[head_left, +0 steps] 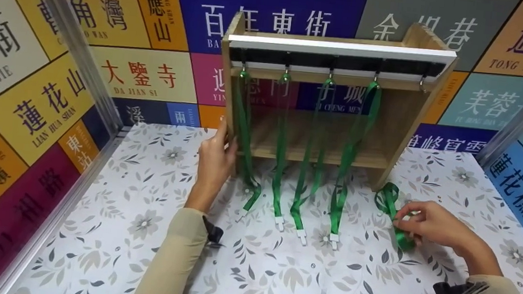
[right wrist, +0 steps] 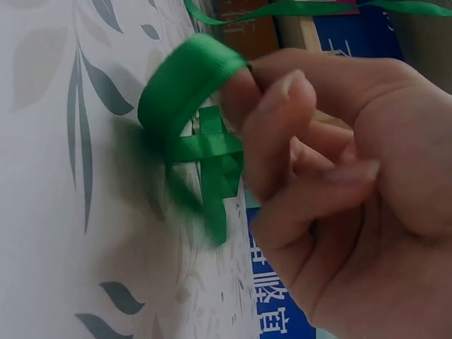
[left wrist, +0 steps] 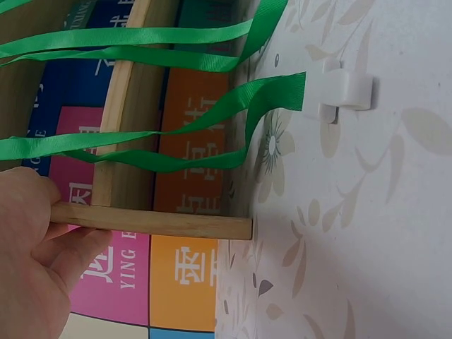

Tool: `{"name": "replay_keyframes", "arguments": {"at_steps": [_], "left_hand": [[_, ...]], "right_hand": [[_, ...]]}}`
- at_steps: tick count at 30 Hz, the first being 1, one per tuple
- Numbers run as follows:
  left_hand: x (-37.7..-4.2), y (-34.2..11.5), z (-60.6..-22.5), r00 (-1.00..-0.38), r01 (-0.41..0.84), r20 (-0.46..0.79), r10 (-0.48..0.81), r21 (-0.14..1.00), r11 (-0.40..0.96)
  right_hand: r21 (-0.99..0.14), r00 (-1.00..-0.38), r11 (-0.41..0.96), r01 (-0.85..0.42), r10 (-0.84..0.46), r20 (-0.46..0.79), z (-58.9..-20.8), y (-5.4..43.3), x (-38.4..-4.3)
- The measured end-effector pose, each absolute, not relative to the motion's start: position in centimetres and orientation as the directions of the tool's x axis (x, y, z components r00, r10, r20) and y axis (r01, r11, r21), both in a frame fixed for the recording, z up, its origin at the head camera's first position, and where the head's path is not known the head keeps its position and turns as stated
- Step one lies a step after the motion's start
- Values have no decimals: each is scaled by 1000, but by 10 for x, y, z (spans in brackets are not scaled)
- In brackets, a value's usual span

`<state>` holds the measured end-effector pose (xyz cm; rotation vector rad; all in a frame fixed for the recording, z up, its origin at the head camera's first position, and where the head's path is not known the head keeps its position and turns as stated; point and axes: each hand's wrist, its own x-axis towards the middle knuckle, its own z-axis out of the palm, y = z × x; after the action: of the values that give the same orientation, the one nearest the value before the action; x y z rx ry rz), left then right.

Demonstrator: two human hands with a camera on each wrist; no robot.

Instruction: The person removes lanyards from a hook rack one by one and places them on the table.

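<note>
A wooden rack (head_left: 392,131) stands on the table with a row of metal hooks along its front bar. Green lanyards (head_left: 282,144) hang from several hooks, and their white clips (head_left: 301,237) lie on the tabletop. The rightmost hook (head_left: 422,83) carries no lanyard. My left hand (head_left: 216,154) grips the rack's left side panel (left wrist: 176,223), with fingers on both sides of the wood. To the right of the rack, my right hand (head_left: 436,224) pinches a bunched green lanyard (right wrist: 191,78) just over the table. Its clip is hidden.
The table (head_left: 145,260) has a white leaf-and-flower cover. Behind it rises a wall (head_left: 275,4) of coloured panels with street names. Clear upright panels with metal-like edges (head_left: 75,38) flank the table at left and right.
</note>
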<state>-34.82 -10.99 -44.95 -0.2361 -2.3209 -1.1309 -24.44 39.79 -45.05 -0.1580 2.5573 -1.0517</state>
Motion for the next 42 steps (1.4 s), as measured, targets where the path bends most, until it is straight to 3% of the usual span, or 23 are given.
{"name": "replay_keyframes", "arguments": {"at_steps": [7,12,17,30,42], "left_hand": [[-349,-109,-448,-836,383,545,-72,671,635],[-349,-107,-449,-841,371,535,-82,679,633],[-348,-106,-450,-842,371,533,-84,685,627],[-349,-106,-451,-839,374,537,-83,681,630],[-348,-108,-450,-848,345,521,-93,677,651]], "right_hand": [[-547,-999,837,-17,-33,-20,-442,393,-259],[-620,-993,784,29,96,75,-437,381,-268],[-646,-982,761,-58,72,172,-442,371,-269],[-655,-989,753,-68,37,144,-469,378,-266],[-729,-997,682,-60,-3,79,-463,380,-264]]}}
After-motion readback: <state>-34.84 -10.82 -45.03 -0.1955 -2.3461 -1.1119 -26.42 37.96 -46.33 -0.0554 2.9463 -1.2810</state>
